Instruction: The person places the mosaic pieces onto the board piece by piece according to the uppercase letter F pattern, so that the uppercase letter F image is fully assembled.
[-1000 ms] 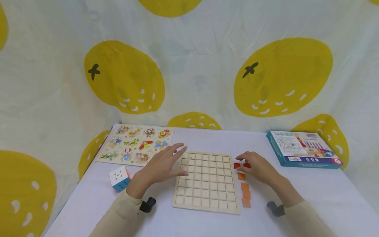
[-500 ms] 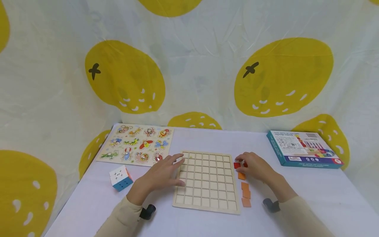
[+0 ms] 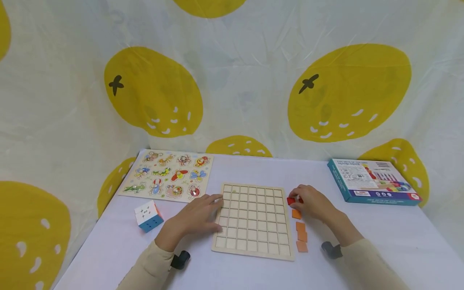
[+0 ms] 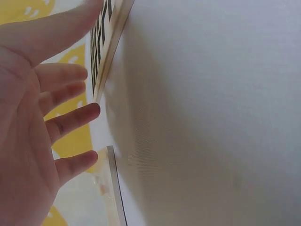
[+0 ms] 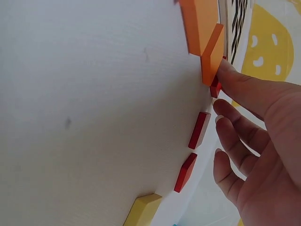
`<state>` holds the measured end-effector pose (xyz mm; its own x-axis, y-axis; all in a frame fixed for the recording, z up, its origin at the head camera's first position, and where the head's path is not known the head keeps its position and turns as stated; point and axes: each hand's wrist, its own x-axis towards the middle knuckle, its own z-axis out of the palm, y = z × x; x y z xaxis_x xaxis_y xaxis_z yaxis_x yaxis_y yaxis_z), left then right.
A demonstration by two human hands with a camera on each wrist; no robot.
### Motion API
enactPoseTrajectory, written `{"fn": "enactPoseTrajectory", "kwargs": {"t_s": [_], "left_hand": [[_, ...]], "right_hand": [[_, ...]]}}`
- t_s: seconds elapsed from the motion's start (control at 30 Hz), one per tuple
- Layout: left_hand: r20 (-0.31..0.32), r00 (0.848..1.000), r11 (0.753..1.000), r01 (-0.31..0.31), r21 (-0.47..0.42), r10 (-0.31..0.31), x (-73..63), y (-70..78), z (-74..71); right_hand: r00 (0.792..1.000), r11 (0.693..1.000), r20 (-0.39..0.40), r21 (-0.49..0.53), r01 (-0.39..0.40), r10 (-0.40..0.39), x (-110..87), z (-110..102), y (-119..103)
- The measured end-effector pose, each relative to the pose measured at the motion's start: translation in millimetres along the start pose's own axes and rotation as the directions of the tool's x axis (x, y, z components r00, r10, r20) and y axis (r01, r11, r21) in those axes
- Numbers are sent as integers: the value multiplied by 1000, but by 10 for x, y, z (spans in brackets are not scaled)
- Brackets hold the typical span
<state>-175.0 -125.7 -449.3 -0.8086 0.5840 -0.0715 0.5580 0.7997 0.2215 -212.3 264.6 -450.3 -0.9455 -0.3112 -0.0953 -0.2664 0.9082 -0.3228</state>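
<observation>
My right hand (image 3: 312,202) is bent over a red square tile (image 3: 291,201) beside the right edge of the wooden grid board (image 3: 253,257). In the right wrist view, the thumb tip overlaps that red tile (image 5: 215,89) and the index fingertip is right at its other end. A bit of red shows between the fingers in the head view. Closest to this hand on the near side lies an orange tile (image 3: 296,214). My left hand (image 3: 197,214) has its fingers spread at the board's left edge, fingertips over the rim, holding nothing.
Lighter orange tiles (image 3: 301,226) run down the board's right side. The right wrist view shows more red tiles (image 5: 200,130) and a yellow block (image 5: 143,209). A puzzle cube (image 3: 148,216) and an insect puzzle board (image 3: 164,181) sit left; a flat box (image 3: 373,181) lies back right.
My left hand has drawn back leftward and lowered to the board's left edge. My right hand has come in slightly, its fingers closing around the red tile.
</observation>
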Motion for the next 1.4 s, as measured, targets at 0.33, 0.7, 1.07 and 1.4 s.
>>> {"fn": "enactPoseTrajectory", "kwargs": {"t_s": [0.33, 0.7, 1.07, 1.4], "left_hand": [[19, 1000, 1000, -4, 28, 4, -2, 5, 14], [38, 999, 1000, 13, -7, -13, -6, 22, 1], [64, 997, 997, 45, -66, -41, 12, 16, 25], [104, 992, 991, 85, -106, -74, -1, 35, 32]], "right_hand": [[1000, 999, 14, 17, -28, 27, 3, -11, -41], [997, 996, 38, 60, -72, 70, 24, -6, -54], [997, 995, 21, 70, -77, 76, 27, -20, -87], [997, 991, 15, 117, -71, 70, 7, -29, -118]]}}
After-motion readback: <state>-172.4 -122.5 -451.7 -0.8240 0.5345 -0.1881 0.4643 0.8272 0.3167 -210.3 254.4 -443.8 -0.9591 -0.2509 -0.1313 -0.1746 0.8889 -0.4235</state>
